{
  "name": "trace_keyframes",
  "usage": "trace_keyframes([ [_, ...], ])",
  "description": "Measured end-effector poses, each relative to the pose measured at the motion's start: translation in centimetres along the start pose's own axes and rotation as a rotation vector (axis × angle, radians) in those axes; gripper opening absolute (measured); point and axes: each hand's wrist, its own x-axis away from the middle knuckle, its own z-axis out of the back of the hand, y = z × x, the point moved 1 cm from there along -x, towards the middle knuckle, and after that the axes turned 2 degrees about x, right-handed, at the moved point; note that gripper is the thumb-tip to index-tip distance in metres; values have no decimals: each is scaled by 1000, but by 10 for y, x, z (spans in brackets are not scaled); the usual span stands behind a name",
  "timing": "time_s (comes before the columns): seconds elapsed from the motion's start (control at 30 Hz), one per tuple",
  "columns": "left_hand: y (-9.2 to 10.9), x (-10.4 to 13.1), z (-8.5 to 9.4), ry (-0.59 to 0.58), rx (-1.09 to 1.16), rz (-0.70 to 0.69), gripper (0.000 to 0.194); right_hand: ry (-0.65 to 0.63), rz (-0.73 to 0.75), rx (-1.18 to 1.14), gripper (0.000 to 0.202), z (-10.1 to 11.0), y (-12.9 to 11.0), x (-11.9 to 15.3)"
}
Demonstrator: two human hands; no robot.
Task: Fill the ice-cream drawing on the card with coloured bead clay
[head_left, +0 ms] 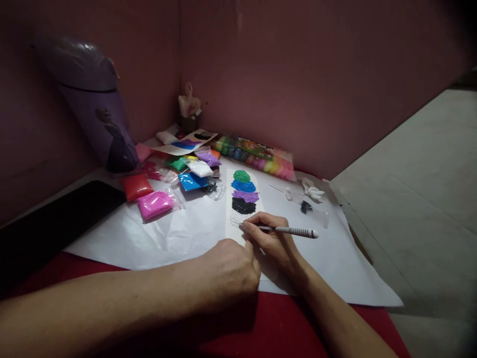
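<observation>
My right hand [274, 238] pinches a slim pen-like tool [296, 231] with a patterned grey-and-white handle. Its tip touches a patch of white clay [235, 219] on a narrow cream card [230, 199]. Above that patch, textured clay bands run up the card: black [244, 206], purple [246, 197], blue [243, 186] and green [242, 176]. Curled into a fist, my left hand [233, 271] rests over the card's lower end beside my right hand. Its fingertips are hidden, so whatever they hold cannot be made out.
Clay packets, including pink [155, 205], red [137, 187] and blue [193, 181], lie left. Behind are a second card [190, 142] and a multicoloured clay pack [257, 156]. White clay [312, 190] and black bits [306, 207] sit right. A purple container [95, 109] stands far left, near a dark flat object [63, 219].
</observation>
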Motion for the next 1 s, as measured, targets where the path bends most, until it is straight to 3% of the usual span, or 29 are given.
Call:
trace_keyframes([
  [0.83, -1, -1, -3, 53, 14, -10, 14, -10, 1, 4, 14, 0, -1, 0],
  [1.0, 0, 0, 0, 19, 27, 1, 12, -4, 24, 32, 14, 0, -6, 0],
])
